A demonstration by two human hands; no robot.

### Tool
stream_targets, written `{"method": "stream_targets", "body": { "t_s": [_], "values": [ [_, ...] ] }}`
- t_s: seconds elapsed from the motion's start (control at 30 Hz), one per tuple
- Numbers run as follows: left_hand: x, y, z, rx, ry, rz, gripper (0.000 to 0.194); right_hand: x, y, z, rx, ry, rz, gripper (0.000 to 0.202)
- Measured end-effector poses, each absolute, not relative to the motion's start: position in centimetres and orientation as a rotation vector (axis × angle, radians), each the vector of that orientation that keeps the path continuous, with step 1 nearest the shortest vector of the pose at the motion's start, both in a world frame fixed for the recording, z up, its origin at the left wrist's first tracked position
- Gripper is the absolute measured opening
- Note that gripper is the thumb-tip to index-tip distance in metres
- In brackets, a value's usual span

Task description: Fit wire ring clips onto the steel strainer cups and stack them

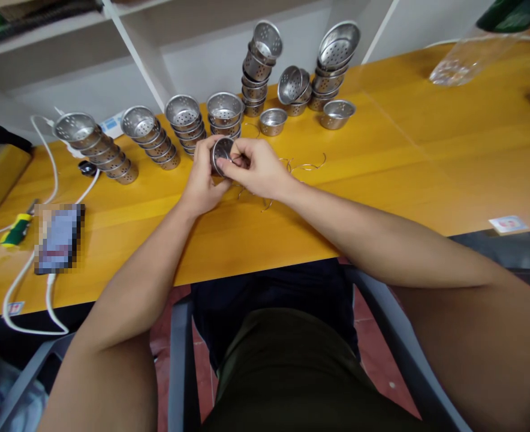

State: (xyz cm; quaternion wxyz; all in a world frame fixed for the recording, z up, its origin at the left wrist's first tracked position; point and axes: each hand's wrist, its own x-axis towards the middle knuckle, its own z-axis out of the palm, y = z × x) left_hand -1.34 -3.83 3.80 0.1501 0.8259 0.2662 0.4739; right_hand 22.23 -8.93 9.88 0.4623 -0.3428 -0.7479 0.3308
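Note:
A small perforated metal cup is tilted between my hands, its opening facing me. My left hand is wrapped round its left side and underside. My right hand is closed at the cup's right rim, with the thumb reaching into the opening; whatever its fingers pinch is too small to make out. Thin bent wires lie on the table just right of and below my right hand. Behind my hands stand stacks of perforated cups, and one single cup sits behind my right hand.
More cup stacks stand along the back of the yellow table. A phone with white cables and a yellow-green screwdriver lie at the left. A clear plastic bottle is at the back right.

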Motion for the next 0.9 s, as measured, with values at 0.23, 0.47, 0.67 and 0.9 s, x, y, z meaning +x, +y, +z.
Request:
{"method": "stream_targets", "body": {
  "t_s": [0.23,0.47,0.67,0.9],
  "values": [
    [-1.2,-3.6,3.8,2.409,0.735,1.391,0.1,21.6,-8.5,8.8,-0.837,-1.806,0.828,0.06],
    [-1.1,-3.4,3.4,2.411,0.726,1.377,0.103,21.9,-8.3,8.5,-0.768,-1.766,0.89,0.059],
    [-1.1,-3.4,3.4,2.428,0.749,1.359,0.105,22.0,-8.2,8.7,-0.789,-1.775,0.905,0.059],
    [-1.5,-3.5,3.5,2.33,0.757,1.376,0.11,22.9,-8.2,9.1,-0.662,-1.742,1.062,0.074]
  ]
}}
